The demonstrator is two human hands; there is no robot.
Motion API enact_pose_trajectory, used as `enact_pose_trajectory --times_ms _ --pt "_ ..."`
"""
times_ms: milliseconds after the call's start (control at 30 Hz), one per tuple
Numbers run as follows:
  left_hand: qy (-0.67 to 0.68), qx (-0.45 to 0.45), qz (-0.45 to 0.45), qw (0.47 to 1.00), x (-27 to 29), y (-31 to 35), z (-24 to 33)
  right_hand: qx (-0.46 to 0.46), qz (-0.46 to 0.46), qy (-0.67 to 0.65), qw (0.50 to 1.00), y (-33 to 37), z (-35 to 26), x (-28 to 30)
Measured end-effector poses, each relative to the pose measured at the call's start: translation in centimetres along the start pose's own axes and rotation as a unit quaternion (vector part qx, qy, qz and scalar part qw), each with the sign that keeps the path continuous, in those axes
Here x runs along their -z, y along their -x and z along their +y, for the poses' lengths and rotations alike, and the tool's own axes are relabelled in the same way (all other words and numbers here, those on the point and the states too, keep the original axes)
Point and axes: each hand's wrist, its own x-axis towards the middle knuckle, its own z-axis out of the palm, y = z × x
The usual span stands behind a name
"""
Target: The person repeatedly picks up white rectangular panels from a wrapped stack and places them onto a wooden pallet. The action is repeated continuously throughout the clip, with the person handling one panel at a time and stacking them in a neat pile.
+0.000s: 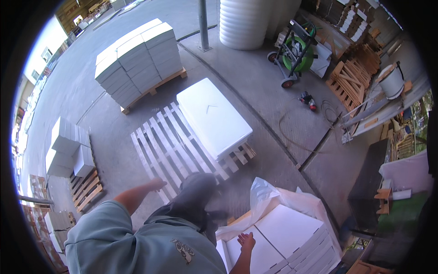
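Note:
My right hand (247, 240) hangs above flat white boxes (288, 229), fingers apart, holding nothing. The boxes are stacked in a large carton lined with clear plastic (267, 194). Out to the left, my left hand (156, 184) is stretched out and empty, near the front slats of a wooden pallet (163, 141); its fingers are slightly blurred. On the right part of that pallet lies a stack of large white panels or flat boxes (214, 114), touched by neither hand.
Behind stands a pallet stacked with white boxes (137, 64); a smaller pallet (86, 189) with white boxes is at the left. A metal post (203, 27), a green wheeled machine (296, 55) and a loose hose (292, 141) are farther right. A floor groove (255, 116) crosses the concrete.

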Motion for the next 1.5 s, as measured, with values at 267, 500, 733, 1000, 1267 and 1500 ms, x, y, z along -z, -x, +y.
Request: enact_pose_trajectory --times_ms 267,500,733,1000,1267,1500 --pt "-0.109 -0.136 0.072 0.982 11.7 -10.7 5.3 -0.063 -0.035 0.083 0.994 -4.4 -3.3 -13.8" --pt "-0.096 -0.134 0.233 0.959 23.7 -31.5 13.4 -0.078 -0.056 0.159 0.983 -17.2 -6.7 -32.2" --pt "-0.025 -0.065 0.385 0.92 37.2 -46.4 24.0 0.095 -0.036 0.15 0.983 -32.2 -14.5 -50.8" --pt "-0.008 -0.042 0.279 0.959 42.3 -54.4 28.8 0.122 0.311 0.22 0.916 -33.7 -14.8 -57.7" --pt "0.018 -0.038 0.32 0.947 41.4 -53.8 28.5 0.077 0.267 0.188 0.942 -32.3 -16.2 -58.4" --pt "0.059 -0.008 0.324 0.944 37.8 -51.6 23.8 0.106 0.242 0.213 0.94 -34.2 -16.1 -54.8"
